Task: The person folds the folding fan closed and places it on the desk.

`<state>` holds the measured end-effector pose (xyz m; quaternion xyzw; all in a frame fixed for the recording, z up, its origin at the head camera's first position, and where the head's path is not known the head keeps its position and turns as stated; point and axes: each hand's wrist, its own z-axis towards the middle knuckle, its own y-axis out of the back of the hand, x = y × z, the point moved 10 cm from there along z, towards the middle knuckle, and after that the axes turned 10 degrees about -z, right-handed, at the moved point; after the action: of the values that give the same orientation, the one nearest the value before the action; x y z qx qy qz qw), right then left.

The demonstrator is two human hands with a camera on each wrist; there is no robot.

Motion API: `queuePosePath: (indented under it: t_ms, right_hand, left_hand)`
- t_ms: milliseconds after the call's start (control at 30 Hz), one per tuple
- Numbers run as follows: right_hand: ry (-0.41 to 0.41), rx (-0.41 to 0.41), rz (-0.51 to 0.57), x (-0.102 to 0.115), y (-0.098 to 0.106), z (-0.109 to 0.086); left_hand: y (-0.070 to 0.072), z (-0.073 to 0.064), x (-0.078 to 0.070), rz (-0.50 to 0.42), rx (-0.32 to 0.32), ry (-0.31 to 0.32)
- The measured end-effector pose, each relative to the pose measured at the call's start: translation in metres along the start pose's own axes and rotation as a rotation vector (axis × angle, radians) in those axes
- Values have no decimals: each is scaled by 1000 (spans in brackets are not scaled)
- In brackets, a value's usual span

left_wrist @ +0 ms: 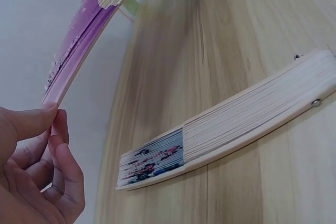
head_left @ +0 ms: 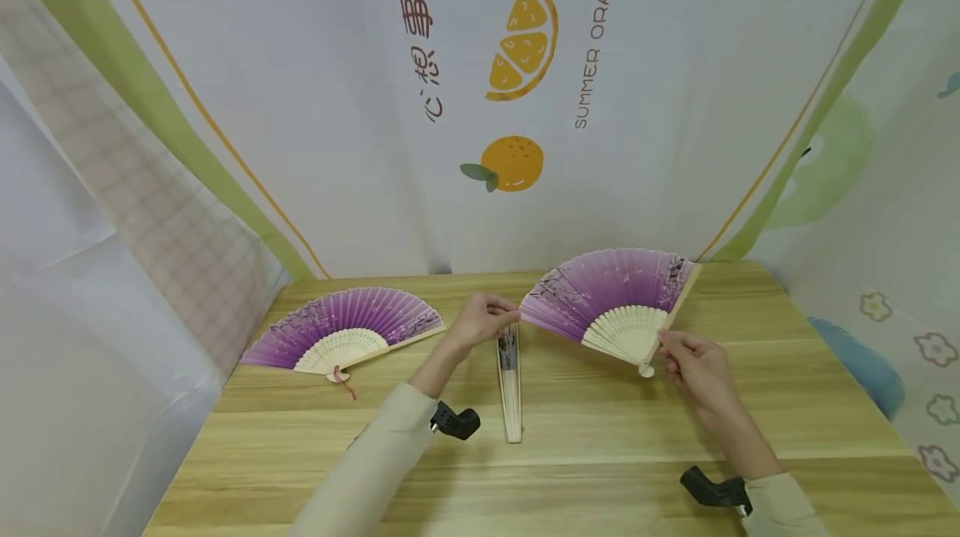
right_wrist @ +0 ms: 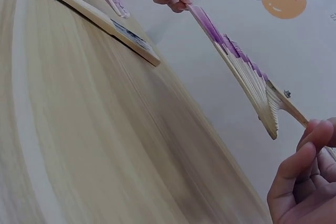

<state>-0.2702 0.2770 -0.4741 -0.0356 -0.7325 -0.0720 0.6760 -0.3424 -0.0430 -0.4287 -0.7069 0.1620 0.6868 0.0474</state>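
A spread purple folding fan (head_left: pixel 611 291) with pale ribs is held up above the table's right half. My left hand (head_left: pixel 483 320) pinches the tip of its left outer rib; in the left wrist view the thumb and forefinger meet on that corner. My right hand (head_left: pixel 697 362) grips the right outer guard near the pivot. Beneath the left hand a closed folding fan (head_left: pixel 510 387) lies on the wood, its pale ribs toward me and a grey-blue patterned band at the far end. Another purple fan (head_left: pixel 352 324) lies spread at the left, with a red tassel.
The wooden table (head_left: pixel 600 454) ends at a hanging white cloth (head_left: pixel 337 103) printed with oranges and lettering. More cloth hangs at both sides. Each wrist wears a black camera mount (head_left: pixel 457 422).
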Motion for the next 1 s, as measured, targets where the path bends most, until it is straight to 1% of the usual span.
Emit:
queuePosePath:
  t_ms: [167, 367, 567, 700, 867, 1000]
  right_hand:
    - [7, 15, -7, -1, -11, -1]
    - [27, 36, -8, -6, -27, -1]
    - [43, 59, -76, -8, -45, -4]
    - [56, 78, -118, -11, -58, -6]
    - [83, 108, -110, -13, -74, -7]
    - [99, 121, -89, -14, -83, -7]
  left_hand:
    - [9, -4, 2, -14, -10, 31]
    - [25, -10, 6, -32, -41, 60]
    - [43, -17, 3, -37, -81, 44]
    - [55, -21, 4, -47, -107, 52]
    - [70, -27, 2, -64, -141, 57]
    - [77, -30, 2, -78, -142, 50]
